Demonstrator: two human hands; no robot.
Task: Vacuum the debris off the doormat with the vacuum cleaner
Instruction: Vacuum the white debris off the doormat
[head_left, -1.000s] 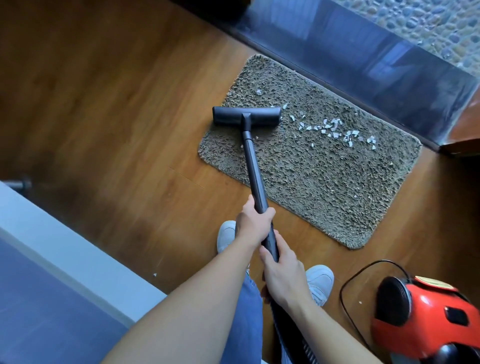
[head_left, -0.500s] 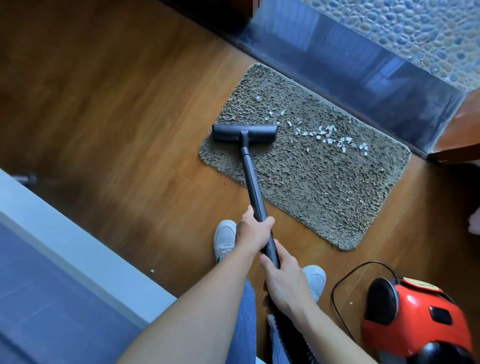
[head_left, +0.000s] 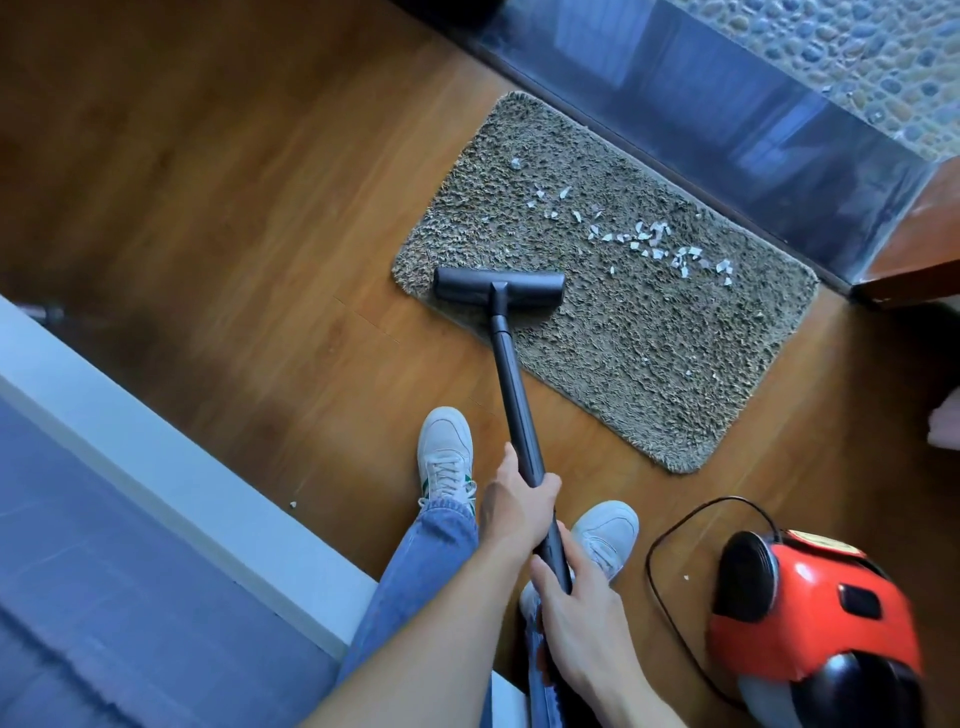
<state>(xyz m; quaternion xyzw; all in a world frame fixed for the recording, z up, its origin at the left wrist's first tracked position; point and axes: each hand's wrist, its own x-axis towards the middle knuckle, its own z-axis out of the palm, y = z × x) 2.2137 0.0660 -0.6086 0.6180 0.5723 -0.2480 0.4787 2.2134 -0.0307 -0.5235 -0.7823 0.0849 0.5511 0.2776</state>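
Observation:
A shaggy brown doormat (head_left: 639, 332) lies on the wooden floor by a dark threshold. White debris bits (head_left: 654, 239) run in a line across its far half. The black vacuum head (head_left: 498, 285) sits on the mat's near left edge, short of the debris. Its black tube (head_left: 514, 384) slants back toward me. My left hand (head_left: 514, 504) grips the tube higher up, and my right hand (head_left: 576, 608) grips it just below. The red and black vacuum body (head_left: 810, 613) stands on the floor at lower right.
A black power cord (head_left: 670, 525) loops on the floor left of the vacuum body. My two white shoes (head_left: 447, 452) stand just short of the mat. A pale ledge (head_left: 156, 467) runs along the left. A dark threshold (head_left: 727, 119) borders the mat's far side.
The vacuum head has been drawn back toward me, from the mat's middle left down to its near left edge. Both hands keep their grip on the tube.

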